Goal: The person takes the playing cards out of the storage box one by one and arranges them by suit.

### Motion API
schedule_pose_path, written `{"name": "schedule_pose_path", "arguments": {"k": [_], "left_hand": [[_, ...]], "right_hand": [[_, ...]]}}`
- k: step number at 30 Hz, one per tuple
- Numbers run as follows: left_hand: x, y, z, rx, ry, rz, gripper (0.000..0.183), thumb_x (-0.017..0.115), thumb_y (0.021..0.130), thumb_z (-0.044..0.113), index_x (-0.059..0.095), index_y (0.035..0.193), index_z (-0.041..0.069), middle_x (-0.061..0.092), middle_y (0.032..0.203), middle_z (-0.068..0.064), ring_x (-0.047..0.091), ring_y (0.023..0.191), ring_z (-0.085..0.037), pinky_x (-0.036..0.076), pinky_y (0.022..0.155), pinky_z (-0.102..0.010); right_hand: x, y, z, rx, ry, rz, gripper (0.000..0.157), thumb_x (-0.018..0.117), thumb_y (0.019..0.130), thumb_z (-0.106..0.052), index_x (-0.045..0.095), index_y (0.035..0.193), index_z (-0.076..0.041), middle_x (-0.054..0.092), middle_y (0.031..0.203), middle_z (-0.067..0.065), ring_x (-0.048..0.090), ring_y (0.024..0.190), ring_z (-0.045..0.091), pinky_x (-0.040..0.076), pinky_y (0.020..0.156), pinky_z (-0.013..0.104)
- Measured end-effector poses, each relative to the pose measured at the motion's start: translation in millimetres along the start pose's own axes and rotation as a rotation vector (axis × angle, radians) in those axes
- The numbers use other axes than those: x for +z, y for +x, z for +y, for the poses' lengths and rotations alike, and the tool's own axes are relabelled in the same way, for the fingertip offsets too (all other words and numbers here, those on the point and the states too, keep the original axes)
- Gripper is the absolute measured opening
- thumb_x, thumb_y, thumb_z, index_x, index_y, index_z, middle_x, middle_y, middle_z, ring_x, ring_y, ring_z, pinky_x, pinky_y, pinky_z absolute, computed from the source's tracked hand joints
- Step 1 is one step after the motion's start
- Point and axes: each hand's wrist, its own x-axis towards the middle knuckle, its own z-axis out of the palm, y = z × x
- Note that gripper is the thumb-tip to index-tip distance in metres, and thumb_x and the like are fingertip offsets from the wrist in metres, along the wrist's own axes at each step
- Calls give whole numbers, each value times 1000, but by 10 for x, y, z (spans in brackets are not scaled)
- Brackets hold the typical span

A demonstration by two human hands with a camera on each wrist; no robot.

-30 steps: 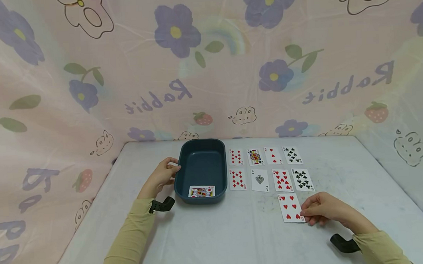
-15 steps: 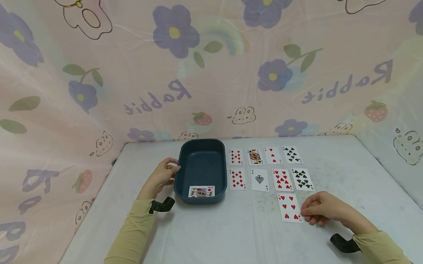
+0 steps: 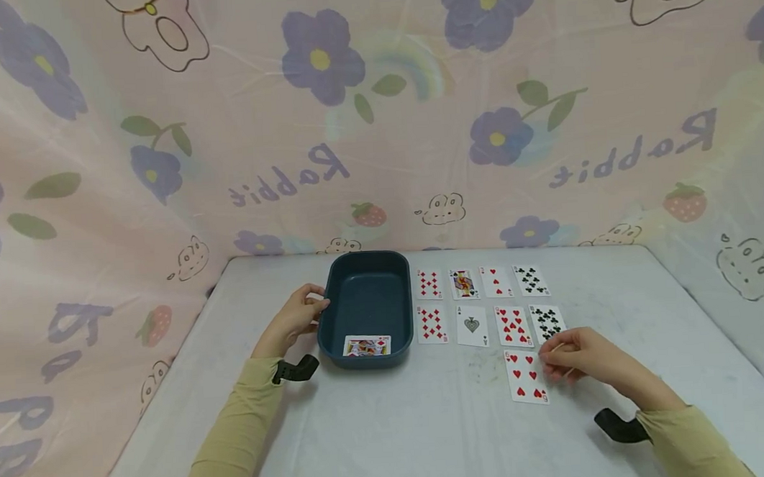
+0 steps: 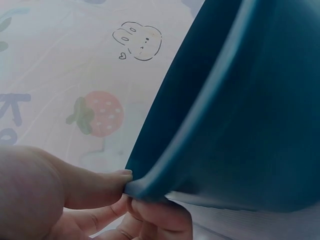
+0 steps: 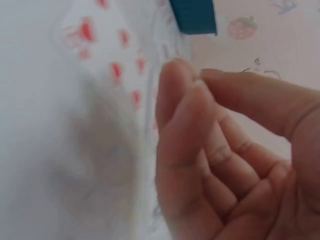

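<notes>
My left hand (image 3: 293,320) pinches the left rim of a dark teal plastic tray (image 3: 368,307), thumb over the edge and fingers curled underneath, as the left wrist view shows. A king of diamonds (image 3: 367,346) lies face up inside it, near the front. On the right, my right hand (image 3: 579,361) hovers just beside the six of hearts (image 3: 527,377), its fingers loosely curled and nothing between them. That card lies flat in front of the others. In the head view the same hand overlaps the lower end of a clubs card (image 3: 545,321).
Two rows of face-up cards lie right of the tray, among them an ace of spades (image 3: 471,326), a jack (image 3: 464,284) and a hearts card (image 3: 513,327). The white table (image 3: 392,440) ends at a flower-print curtain (image 3: 378,159) behind and at both sides.
My right hand has let go of the six of hearts and moved up and away from the front, off its corner. The left hand and tray have stayed in place.
</notes>
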Motion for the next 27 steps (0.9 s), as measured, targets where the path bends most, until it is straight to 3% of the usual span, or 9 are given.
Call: {"name": "schedule_pose_path", "arguments": {"k": [9,16,27], "left_hand": [[3,3,-31,-3,-4,6,27,51,100,13,45,125,4,55,93,-15,54,77,-22,46,62,-29],[19,33,-26,9,-21,17,25,51,100,11,46,122,4,52,85,-10,51,71,-19,47,60,-29],[11,31,-12,4,-18,23,26,51,99,11,46,123,3,52,87,-14,50,70,-20,46,58,-29]], "right_hand": [[76,271,-472,-109,8,-49,35,62,94,-19,57,113,10,67,90,25,65,79,30,53,69,39],[166,591,-843,-178,10,-96,31,60,96,-22,58,115,2,66,97,24,62,92,43,53,76,45],[350,1145,-1437,-262,138,-258,35,55,99,-23,53,124,2,58,116,28,59,106,39,50,87,42]]}}
